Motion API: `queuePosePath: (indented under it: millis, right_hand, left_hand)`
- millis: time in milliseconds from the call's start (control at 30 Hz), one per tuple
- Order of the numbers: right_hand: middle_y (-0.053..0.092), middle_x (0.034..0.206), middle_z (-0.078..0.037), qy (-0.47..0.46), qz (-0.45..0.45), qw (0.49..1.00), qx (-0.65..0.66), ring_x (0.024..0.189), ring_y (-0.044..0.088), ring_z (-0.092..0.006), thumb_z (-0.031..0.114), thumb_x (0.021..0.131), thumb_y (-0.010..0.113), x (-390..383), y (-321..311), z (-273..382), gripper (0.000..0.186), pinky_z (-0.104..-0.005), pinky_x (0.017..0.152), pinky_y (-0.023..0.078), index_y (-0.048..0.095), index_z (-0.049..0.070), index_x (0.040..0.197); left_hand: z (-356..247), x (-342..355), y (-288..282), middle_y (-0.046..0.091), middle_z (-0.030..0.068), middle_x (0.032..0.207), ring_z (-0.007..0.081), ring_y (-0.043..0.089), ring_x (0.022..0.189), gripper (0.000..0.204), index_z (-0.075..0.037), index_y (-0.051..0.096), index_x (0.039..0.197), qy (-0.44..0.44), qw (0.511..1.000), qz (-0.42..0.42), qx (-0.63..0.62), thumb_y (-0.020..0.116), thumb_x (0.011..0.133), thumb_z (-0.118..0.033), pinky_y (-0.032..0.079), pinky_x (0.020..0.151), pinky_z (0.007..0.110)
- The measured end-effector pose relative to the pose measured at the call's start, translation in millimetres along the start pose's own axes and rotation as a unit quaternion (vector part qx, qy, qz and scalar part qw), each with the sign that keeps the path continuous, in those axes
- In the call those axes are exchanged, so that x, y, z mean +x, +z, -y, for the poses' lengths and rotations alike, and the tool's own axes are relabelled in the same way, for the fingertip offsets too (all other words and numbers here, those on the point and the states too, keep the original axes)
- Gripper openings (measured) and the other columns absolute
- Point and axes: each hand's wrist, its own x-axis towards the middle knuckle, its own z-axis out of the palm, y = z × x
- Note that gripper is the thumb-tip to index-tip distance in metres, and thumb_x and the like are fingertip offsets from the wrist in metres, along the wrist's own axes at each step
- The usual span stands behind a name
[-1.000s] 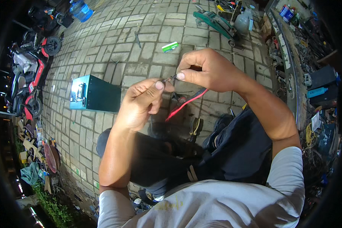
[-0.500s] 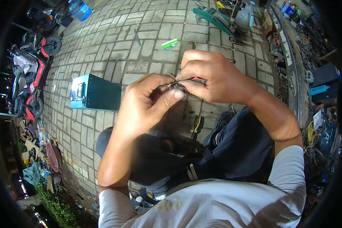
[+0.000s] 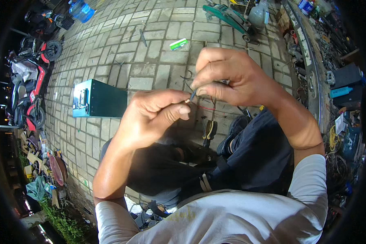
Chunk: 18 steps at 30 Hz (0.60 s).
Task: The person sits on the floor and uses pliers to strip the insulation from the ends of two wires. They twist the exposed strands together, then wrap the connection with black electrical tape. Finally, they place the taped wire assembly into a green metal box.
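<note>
left hand (image 3: 147,117) has fingers clamped on a brass-coloured tip (image 3: 187,101), right hand (image 3: 236,76) on the dark wire (image 3: 193,95) just beside those fingers; work looks unfinished, any join unclear.

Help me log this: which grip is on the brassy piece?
The left grip: it pinches the brassy piece; the right grip pinches dark wire.

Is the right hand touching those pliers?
Apart. The head view shows a gap, with paving visible between the right hand and the pliers.
</note>
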Motion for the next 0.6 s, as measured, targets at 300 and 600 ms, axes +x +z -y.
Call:
queuePosePath:
  millis: [300, 600]
  right_hand:
    - [0.056, 0.08, -0.007, 0.081, 0.008, 0.997, 0.008, 0.074, 0.056, -0.022, 0.005, 0.078, 0.065, -1, 3, -7, 0.008, -0.0334, 0.065, 0.045, 0.064, 0.003, 0.085]
    - [0.061, 0.078, -0.013, 0.087, 0.062, 0.991, -0.077, 0.072, 0.061, -0.0319, 0.02, 0.08, 0.065, 0, 12, -1, 0.019, -0.0398, 0.063, 0.047, 0.064, 0.002, 0.087]
  left_hand:
    - [20, 9, -3, 0.064, 0.0129, 0.073, 0.0085, 0.041, 0.053, 0.032, 0.003, 0.06, 0.116, -0.123, 0.965, 0.009, -0.229, 0.059, 0.093, -0.018, 0.035, 0.05, 0.023]
    - [23, 11, -4, 0.063, 0.0027, 0.078, 0.0095, 0.058, 0.07, 0.011, 0.002, 0.064, 0.087, -0.058, 0.993, -0.003, -0.1, 0.065, 0.088, -0.01, 0.046, 0.065, 0.022]
